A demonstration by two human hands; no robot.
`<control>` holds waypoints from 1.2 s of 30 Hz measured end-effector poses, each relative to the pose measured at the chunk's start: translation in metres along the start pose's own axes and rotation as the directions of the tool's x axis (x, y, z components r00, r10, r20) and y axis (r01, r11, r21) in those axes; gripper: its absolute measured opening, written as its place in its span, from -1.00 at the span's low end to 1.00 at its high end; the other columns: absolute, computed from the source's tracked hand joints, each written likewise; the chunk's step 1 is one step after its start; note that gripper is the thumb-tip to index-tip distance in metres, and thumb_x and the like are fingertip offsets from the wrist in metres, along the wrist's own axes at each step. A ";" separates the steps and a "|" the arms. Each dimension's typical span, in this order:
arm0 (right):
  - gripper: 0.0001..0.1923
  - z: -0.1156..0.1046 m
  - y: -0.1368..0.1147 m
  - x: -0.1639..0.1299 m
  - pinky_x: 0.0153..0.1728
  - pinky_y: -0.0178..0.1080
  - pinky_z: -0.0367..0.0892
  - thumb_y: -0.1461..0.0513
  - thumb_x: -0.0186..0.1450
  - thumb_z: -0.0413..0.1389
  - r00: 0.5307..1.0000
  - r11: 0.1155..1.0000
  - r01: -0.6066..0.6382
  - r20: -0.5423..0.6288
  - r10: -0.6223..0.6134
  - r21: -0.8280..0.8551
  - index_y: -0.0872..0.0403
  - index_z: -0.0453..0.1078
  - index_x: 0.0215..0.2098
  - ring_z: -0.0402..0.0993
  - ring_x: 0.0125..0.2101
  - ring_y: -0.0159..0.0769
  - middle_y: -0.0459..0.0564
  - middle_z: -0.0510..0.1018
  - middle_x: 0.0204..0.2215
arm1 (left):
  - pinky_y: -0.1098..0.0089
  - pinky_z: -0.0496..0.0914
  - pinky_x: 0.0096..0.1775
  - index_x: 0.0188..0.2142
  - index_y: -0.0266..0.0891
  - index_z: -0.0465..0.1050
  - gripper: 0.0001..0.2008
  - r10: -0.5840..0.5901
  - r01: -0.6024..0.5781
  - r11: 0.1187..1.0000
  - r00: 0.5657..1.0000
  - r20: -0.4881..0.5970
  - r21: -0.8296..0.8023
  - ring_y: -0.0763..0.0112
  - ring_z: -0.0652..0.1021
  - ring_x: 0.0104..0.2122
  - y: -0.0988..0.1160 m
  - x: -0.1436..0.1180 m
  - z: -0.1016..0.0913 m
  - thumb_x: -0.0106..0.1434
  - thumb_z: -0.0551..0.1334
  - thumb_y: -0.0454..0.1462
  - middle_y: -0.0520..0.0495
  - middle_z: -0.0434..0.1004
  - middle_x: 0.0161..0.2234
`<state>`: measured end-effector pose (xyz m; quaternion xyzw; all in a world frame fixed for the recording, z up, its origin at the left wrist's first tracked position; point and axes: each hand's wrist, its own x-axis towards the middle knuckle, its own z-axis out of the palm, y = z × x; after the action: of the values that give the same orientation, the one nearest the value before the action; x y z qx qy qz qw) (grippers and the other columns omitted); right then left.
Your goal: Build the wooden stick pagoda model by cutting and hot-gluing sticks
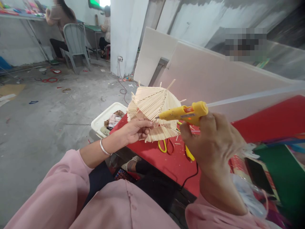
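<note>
A small house-like model built of thin pale wooden sticks [152,101], with a pointed, sloping roof, is held above a red table [164,171]. My left hand [138,130] grips its near edge, fingers curled and thumb pressed on the sticks. In my right hand [212,140] is a yellow hot glue gun [184,114], its nozzle pointing left at the roof's lower edge, close to my left fingertips. A long clear glue stick [238,97] sticks out of its back. Whether the nozzle touches the sticks I cannot tell.
Scissors with yellow and red handles [166,146] lie under the model, beside loose stick bits. A white bin [97,122] with cloth stands left of the table. At right are a dark phone-like slab [259,175] and plastic bags. Pale boards [205,73] lean behind; people sit farther off.
</note>
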<state>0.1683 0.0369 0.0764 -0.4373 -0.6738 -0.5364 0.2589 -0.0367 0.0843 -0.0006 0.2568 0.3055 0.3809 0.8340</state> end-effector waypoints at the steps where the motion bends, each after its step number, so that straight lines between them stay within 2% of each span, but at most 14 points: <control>1: -0.80 0.000 0.000 -0.001 -0.52 -0.24 0.01 0.15 0.26 0.18 1.000 1.000 -0.004 0.010 0.004 0.007 0.10 0.44 -0.22 0.25 -0.54 -0.36 -0.02 0.55 -0.44 | 0.56 0.14 -0.59 -0.50 -0.31 0.45 -0.84 0.002 -0.002 1.000 1.000 0.000 -0.004 0.66 0.33 -0.65 0.000 0.001 -0.001 0.14 0.39 -0.40 0.10 0.35 -0.65; 5: -0.81 0.001 0.001 -0.005 -0.52 -0.23 0.01 0.16 0.26 0.16 0.999 1.000 -0.007 0.052 0.007 -0.005 0.09 0.44 -0.21 0.23 -0.54 -0.35 -0.02 0.52 -0.45 | 0.56 0.16 -0.57 -0.50 -0.30 0.42 -0.81 -0.010 0.010 1.000 1.000 0.000 -0.003 0.66 0.33 -0.67 -0.001 0.002 -0.003 0.19 0.37 -0.40 0.09 0.34 -0.66; 8: -0.81 0.002 0.001 -0.007 -0.52 -0.24 -0.01 0.14 0.25 0.18 0.999 1.000 -0.014 0.031 0.014 0.006 0.08 0.43 -0.22 0.19 -0.54 -0.37 -0.05 0.49 -0.47 | 0.57 0.17 -0.58 -0.52 -0.29 0.40 -0.79 -0.018 0.018 1.000 1.000 0.005 0.010 0.66 0.32 -0.68 0.000 0.002 -0.002 0.20 0.35 -0.41 0.08 0.34 -0.68; 12: -0.81 0.003 0.002 -0.008 -0.51 -0.24 -0.05 0.12 0.26 0.17 0.994 0.999 -0.054 0.092 0.053 0.008 0.07 0.44 -0.25 0.16 -0.53 -0.37 -0.05 0.47 -0.46 | 0.59 0.15 -0.61 -0.55 -0.31 0.40 -0.79 -0.019 0.019 1.000 1.000 -0.011 0.000 0.66 0.33 -0.70 0.002 0.000 0.001 0.17 0.34 -0.44 0.08 0.33 -0.69; 16: -0.79 0.002 0.002 -0.009 -0.52 -0.24 -0.04 0.13 0.27 0.18 0.999 1.000 -0.006 0.050 0.006 -0.015 0.11 0.44 -0.22 0.17 -0.53 -0.38 -0.06 0.48 -0.48 | 0.60 0.15 -0.62 -0.55 -0.31 0.40 -0.81 -0.014 0.014 1.000 1.000 -0.013 -0.014 0.66 0.33 -0.70 0.003 -0.001 0.001 0.14 0.34 -0.44 0.07 0.34 -0.68; 22: -0.77 0.004 0.002 -0.015 -0.47 -0.23 -0.06 0.15 0.27 0.16 0.985 0.998 -0.065 0.164 0.062 0.013 0.10 0.46 -0.15 0.26 -0.48 -0.33 -0.01 0.48 -0.41 | 0.59 0.15 -0.62 -0.56 -0.31 0.40 -0.80 -0.022 0.022 1.000 1.000 -0.022 0.000 0.64 0.32 -0.70 0.004 -0.003 0.002 0.16 0.32 -0.42 0.07 0.34 -0.69; 25: -0.76 0.006 0.002 -0.017 -0.47 -0.22 -0.09 0.13 0.26 0.18 0.992 0.998 -0.055 0.119 0.051 0.027 0.11 0.47 -0.17 0.24 -0.49 -0.34 -0.02 0.48 -0.43 | 0.58 0.13 -0.63 -0.55 -0.31 0.42 -0.83 -0.033 0.033 0.999 0.999 -0.025 0.001 0.63 0.32 -0.70 0.004 -0.003 0.002 0.16 0.31 -0.42 0.07 0.32 -0.69; 31: -0.78 0.004 0.001 -0.014 -0.47 -0.22 -0.10 0.11 0.27 0.16 0.982 0.996 -0.088 0.168 0.083 0.026 0.08 0.47 -0.20 0.20 -0.52 -0.35 -0.02 0.50 -0.45 | 0.59 0.15 -0.63 -0.52 -0.34 0.46 -0.85 -0.050 0.049 0.999 0.998 -0.041 -0.021 0.65 0.35 -0.67 0.005 -0.004 0.003 0.17 0.33 -0.40 0.03 0.38 -0.62; 36: -0.80 0.002 0.003 -0.012 -0.48 -0.22 -0.10 0.17 0.27 0.16 0.993 0.991 -0.088 0.091 0.079 0.102 0.10 0.47 -0.19 0.22 -0.51 -0.34 -0.01 0.49 -0.45 | 0.59 0.18 -0.62 -0.53 -0.35 0.44 -0.84 -0.027 0.026 0.999 0.999 -0.038 -0.018 0.67 0.35 -0.67 0.004 -0.004 0.005 0.16 0.34 -0.44 0.05 0.37 -0.62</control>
<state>0.1766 0.0355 0.0673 -0.4737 -0.6930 -0.4689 0.2747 -0.0370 0.0829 0.0067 0.2382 0.3213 0.3772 0.8353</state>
